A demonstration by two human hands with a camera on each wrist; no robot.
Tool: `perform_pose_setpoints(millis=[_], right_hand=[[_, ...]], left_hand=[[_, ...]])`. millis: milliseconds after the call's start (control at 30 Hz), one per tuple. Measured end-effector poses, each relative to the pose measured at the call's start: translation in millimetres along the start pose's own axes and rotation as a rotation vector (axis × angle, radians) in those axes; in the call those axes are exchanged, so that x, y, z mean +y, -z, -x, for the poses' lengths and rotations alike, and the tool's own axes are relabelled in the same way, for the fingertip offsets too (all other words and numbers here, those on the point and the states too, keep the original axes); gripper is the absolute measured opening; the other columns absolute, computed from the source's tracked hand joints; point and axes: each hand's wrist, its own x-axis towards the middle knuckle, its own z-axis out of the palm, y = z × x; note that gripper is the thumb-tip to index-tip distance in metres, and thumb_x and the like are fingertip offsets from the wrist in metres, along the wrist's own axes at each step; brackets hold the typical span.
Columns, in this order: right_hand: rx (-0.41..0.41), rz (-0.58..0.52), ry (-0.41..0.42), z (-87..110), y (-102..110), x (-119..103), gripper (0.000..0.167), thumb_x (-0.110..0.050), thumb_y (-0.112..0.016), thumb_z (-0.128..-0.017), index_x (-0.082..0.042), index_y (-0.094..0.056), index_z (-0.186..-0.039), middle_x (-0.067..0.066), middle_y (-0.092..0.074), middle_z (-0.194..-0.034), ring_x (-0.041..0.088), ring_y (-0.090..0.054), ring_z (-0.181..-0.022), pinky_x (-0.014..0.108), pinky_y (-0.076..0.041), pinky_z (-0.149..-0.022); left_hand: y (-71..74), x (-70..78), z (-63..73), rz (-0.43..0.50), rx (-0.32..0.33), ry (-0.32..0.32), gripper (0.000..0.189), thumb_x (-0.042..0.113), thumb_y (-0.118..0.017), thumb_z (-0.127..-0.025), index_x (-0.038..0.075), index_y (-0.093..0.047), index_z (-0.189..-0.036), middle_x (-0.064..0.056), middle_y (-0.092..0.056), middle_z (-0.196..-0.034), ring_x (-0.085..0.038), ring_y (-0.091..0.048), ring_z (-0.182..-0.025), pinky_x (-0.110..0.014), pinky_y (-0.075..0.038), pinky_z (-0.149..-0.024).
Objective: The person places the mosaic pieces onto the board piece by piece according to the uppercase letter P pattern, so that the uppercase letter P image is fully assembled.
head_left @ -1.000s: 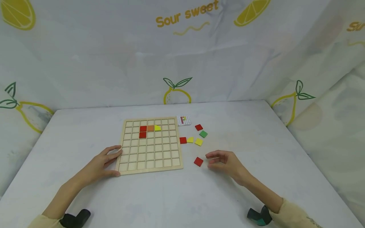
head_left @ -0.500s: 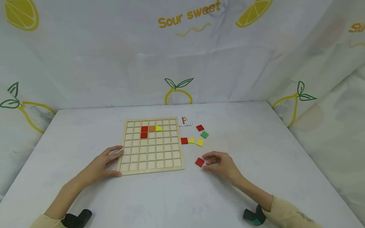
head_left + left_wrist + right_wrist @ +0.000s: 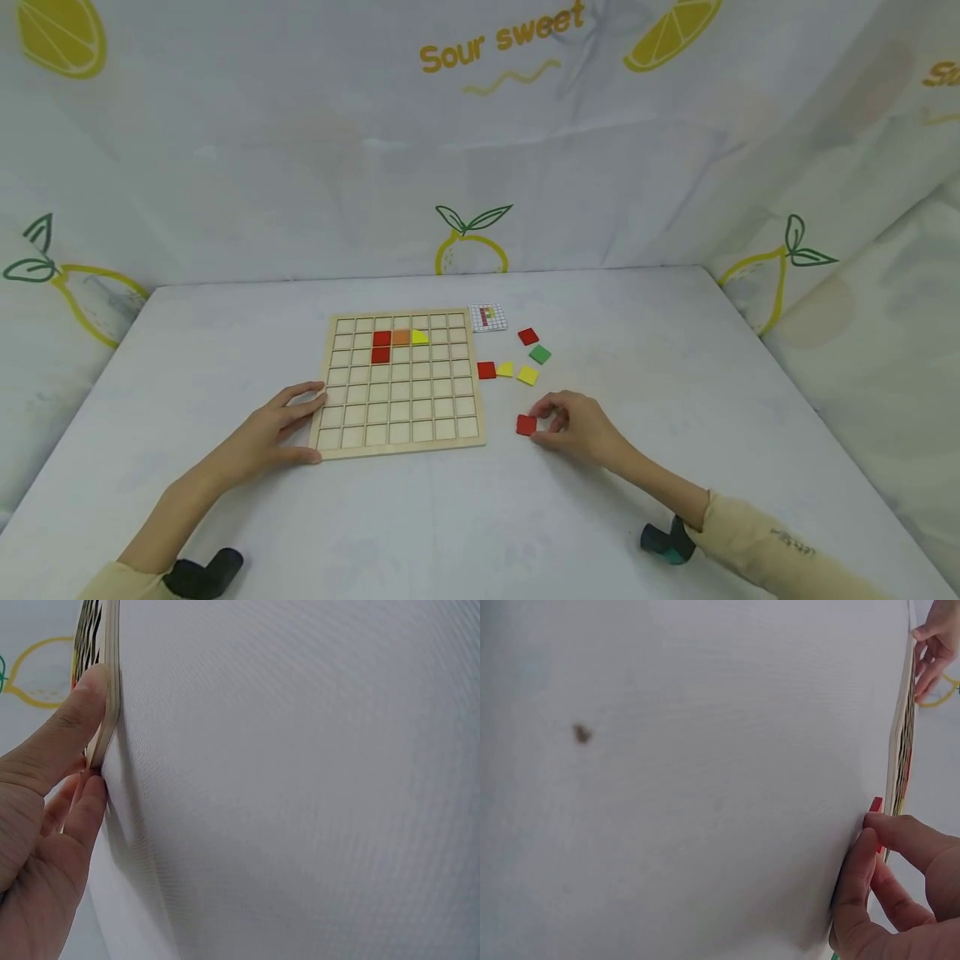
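My right hand (image 3: pixel 576 427) pinches a red square tile (image 3: pixel 526 425) between thumb and fingers, low over the table right of the board. In the right wrist view, part of that red tile (image 3: pixel 877 804) shows past the fingertips. My left hand (image 3: pixel 272 427) rests against the left edge of the wooden grid board (image 3: pixel 401 390), its thumb near the front corner and fingers farther up. The left wrist view shows the thumb (image 3: pixel 94 679) on the board's edge. Two red tiles (image 3: pixel 381 355), an orange tile (image 3: pixel 401 337) and a yellow rounded tile (image 3: pixel 420 337) sit in the grid.
Right of the board lie another red tile (image 3: pixel 486 370), a yellow rounded tile (image 3: pixel 505 369), a yellow square tile (image 3: pixel 528 375), a green tile (image 3: pixel 540 354) and a farther red tile (image 3: pixel 528 336). A small patterned grid card (image 3: pixel 488 317) lies by the board's far right corner.
The right hand has moved left to the nearest red tile and taken it between thumb and fingers; the tile has turned slightly. The left hand stays at the board's edge.
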Motion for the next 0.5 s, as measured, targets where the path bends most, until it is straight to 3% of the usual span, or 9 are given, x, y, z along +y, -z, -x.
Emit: perform_pose_setpoints(millis=[300,500], right_hand=[[-0.021,-0.011,0.012,-2.0,1.4,-0.5,0.026,-0.007,-0.081,-0.076,-0.004,-0.068,-0.098,0.0,-0.06,-0.085,0.011,-0.052,-0.066,0.016,-0.05,-0.055],[-0.055,-0.074,0.038,-3.7,10.0,4.2,0.024,-0.005,-0.078,-0.079,-0.002,-0.067,-0.1,0.003,-0.066,-0.091,0.014,-0.063,-0.077,0.023,-0.058,-0.071]], left_hand=[[0.4,0.4,0.3,-0.003,-0.002,-0.001,0.081,0.015,-0.082,-0.072,-0.018,-0.041,-0.134,-0.024,-0.027,-0.148,-0.044,-0.042,-0.126,-0.035,-0.045,-0.098],[0.2,1.7,0.4,0.003,-0.004,0.002,0.081,0.013,-0.081,-0.072,-0.018,-0.04,-0.134,-0.024,-0.026,-0.148,-0.044,-0.04,-0.127,-0.036,-0.045,-0.099]])
